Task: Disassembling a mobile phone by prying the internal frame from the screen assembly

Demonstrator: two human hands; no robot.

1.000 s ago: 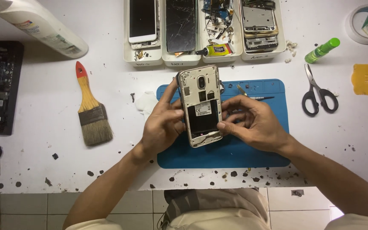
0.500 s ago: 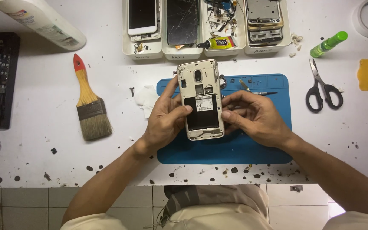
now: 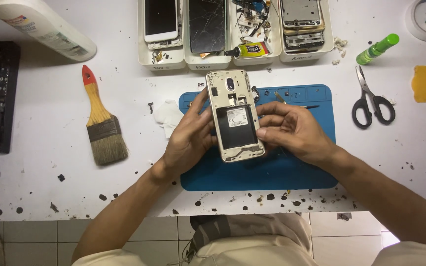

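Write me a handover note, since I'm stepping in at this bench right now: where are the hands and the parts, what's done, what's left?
Left hand: grips the left edge of the opened phone, held over the blue repair mat.
Right hand: holds the right edge, thumb by the black battery.
Done: back cover is off, battery and inner frame exposed.
Left: battery is in its bay, not yet lifted out.
Nearby: paintbrush to the left, scissors to the right, white trays of phone parts above.

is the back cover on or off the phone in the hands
Off. The phone shows its bare inner frame, camera lens and black battery, held between the left hand and right hand.
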